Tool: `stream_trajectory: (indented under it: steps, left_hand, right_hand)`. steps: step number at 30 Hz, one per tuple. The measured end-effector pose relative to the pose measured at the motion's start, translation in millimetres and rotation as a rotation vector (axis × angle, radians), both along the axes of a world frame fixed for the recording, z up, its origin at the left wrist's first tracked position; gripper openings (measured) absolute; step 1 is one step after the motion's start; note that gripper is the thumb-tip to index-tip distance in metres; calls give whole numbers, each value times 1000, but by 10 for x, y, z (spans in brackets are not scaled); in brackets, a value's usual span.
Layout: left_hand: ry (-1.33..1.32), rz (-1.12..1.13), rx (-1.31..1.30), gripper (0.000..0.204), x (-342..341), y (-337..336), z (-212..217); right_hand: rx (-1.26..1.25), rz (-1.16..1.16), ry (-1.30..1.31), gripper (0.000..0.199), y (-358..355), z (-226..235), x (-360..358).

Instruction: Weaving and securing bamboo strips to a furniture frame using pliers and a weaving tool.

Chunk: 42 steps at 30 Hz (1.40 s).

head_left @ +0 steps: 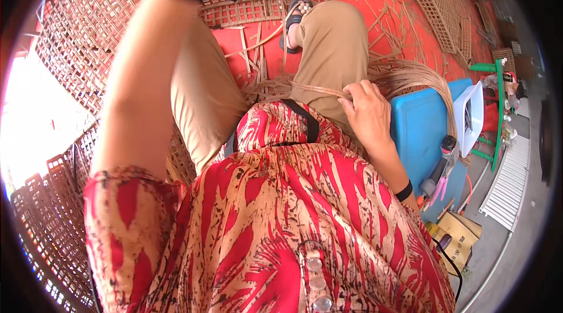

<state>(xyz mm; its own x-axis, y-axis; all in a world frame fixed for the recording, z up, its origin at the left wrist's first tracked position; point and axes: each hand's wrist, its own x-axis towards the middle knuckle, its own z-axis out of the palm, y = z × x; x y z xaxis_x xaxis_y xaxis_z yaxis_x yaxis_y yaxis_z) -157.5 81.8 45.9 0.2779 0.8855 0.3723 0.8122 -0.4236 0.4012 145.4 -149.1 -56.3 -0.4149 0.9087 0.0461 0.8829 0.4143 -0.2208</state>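
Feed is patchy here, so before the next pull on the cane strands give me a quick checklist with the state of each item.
1. Right hand on the strands: ok, fingers lie on the bundle across the right knee.
2. Left hand: cannot tell, it leaves the frame at the top; only the raised forearm shows.
3. Strands untangled: cannot tell, they fan and curve over the blue box.
4. Loose cane on the red floor near the foot: not ok, scattered.
5. Woven panels within left reach: ok.
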Motion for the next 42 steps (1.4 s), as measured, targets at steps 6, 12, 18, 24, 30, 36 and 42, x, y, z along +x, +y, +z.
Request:
stream_trajectory:
  steps: [6,12,18,24,30,36,42]
  left_hand:
    - [-307,-436,-162,21,1087,-1505,-1025]
    - [-145,-231,-317,29,1374,-2176,-1403]
    - [64,-364,68,16,1376,-2316,-1328]
    - [53,-309,-1,17,1470,-2435,-1283]
    - [-635,-391,-507,29,1423,-2422,-974]
    - [-522,-181,-474,29,1180,-2369,-1065]
    - [263,-65,-524,25,991,-2230,-1828]
  right_hand:
    - [103,51,23,13,133,211,-28]
    - [-144,-245,375,17,-13,120,108]
    - [-847,-714,523,60,-140,-90,416]
    - [-668,-780,499,63,-152,-280,486]
    - [-944,-465,1765,35,256,-276,742]
    - [-730,-283,2140,27,1396,991,1307]
    - [-704,136,2091,30,2354,2655,1989]
